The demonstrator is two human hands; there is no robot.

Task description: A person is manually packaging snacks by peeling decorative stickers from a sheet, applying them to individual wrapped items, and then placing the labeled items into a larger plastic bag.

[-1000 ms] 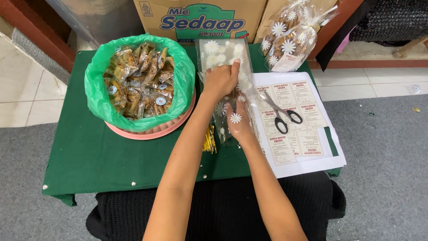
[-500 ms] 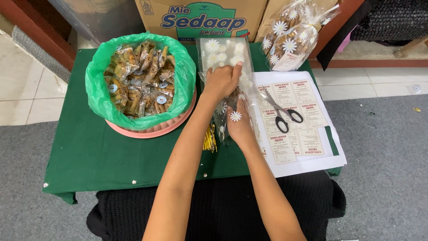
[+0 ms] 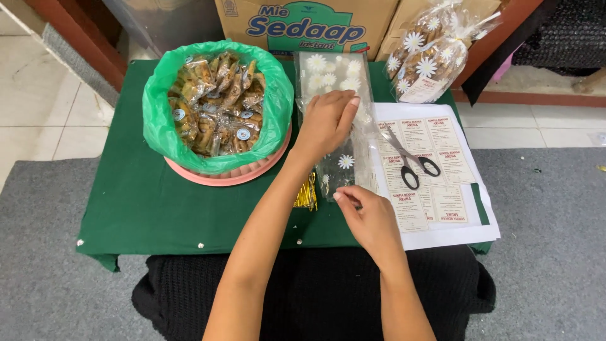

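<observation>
My left hand [image 3: 327,121] rests palm down on a stack of clear plastic bags printed with white daisies [image 3: 328,72] on the green table [image 3: 139,202]. The fingertips of my right hand [image 3: 369,218] pinch the lower end of one clear daisy bag [image 3: 344,164] near the table's front edge. Small gold twist ties [image 3: 307,192] lie just left of that bag. A pink basin lined with a green plastic bag [image 3: 165,113] and full of small wrapped snacks [image 3: 218,104] sits to the left.
Black-handled scissors [image 3: 410,158] lie on a white sheet of printed labels [image 3: 442,208] at the right. Filled daisy bags [image 3: 429,53] stand at the back right beside a cardboard box [image 3: 303,22]. Grey carpet surrounds the table.
My right hand has slid toward me to the bag's lower end. My left hand has stayed pressed on the stack of bags.
</observation>
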